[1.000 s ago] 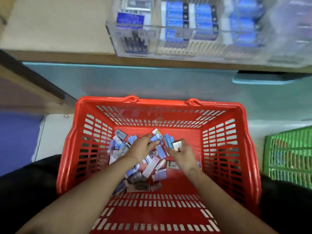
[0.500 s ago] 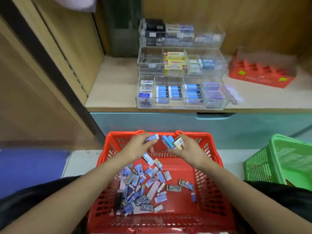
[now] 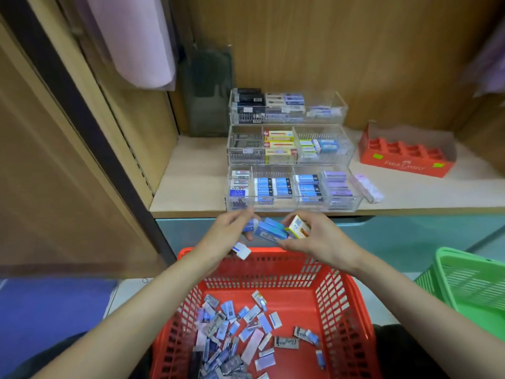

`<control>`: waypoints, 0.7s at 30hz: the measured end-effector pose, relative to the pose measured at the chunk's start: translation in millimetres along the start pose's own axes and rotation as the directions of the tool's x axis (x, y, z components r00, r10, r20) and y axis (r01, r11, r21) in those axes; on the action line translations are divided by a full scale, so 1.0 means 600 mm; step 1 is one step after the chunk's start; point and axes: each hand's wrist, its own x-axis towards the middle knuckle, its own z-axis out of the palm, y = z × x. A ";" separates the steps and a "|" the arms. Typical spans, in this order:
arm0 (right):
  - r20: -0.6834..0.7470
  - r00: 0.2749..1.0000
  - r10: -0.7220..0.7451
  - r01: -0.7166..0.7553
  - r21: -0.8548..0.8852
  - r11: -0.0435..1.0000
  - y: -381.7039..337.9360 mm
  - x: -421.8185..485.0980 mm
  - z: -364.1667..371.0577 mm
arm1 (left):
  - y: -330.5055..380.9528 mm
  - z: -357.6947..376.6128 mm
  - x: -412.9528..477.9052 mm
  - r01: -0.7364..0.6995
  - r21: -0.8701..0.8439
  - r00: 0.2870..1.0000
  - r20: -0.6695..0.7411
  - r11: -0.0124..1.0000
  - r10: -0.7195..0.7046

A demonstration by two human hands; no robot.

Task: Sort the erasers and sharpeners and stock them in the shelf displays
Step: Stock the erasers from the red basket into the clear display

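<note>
Both hands are up in the air above the red basket [image 3: 332, 294], just in front of the shelf [image 3: 191, 184].

The left hand [image 3: 226, 236] has its grip pinching a small blue eraser [image 3: 250, 226] at the fingertips. A white and blue eraser [image 3: 242, 250] sits just under this hand, but I cannot tell if the hand holds it.

The right hand [image 3: 319, 239] has its grip curled round a bunch of blue erasers [image 3: 269, 231] and a little yellow and white box [image 3: 297, 228]. The writing on them is too blurry to read.

Down in the red basket lies a messy pile of loose erasers [image 3: 226, 332], mostly blue, white and purple. One black eraser [image 3: 286, 342] has curly white writing that I cannot read.

On the shelf stands a clear display [image 3: 284, 205] with three steps. The bottom step holds rows of blue and purple erasers. One eraser at its left end [image 3: 239, 191] looks like it says "MONO". The middle step has yellow and red boxes, and the top step has black ones.

Right of the display is a red box [image 3: 404, 157] that says "FABER-CASTELL". A pink pack [image 3: 367, 187] lies just beside the display.

A green basket [image 3: 464, 285] sits to the right of the red one
</note>
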 end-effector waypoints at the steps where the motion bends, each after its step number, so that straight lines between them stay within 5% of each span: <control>1: 0.000 1.000 -0.026 0.026 -0.044 0.999 -0.002 0.005 0.000 | 0.010 0.000 -0.002 -0.019 -0.001 1.000 -0.007 1.000 0.019; 5: -0.036 0.995 -0.090 0.087 -0.066 0.994 -0.007 0.024 -0.002 | 0.044 -0.009 0.000 -0.113 0.135 0.994 0.015 0.984 0.112; 15: -0.086 0.972 -0.217 0.219 0.011 0.976 -0.024 0.023 0.002 | 0.060 -0.030 0.002 0.138 -0.134 0.990 0.038 0.981 -0.134; 21: -0.262 0.964 0.051 -0.049 0.015 0.999 -0.025 0.027 -0.010 | 0.049 -0.028 0.010 0.007 -0.061 0.979 -0.203 0.998 -0.019</control>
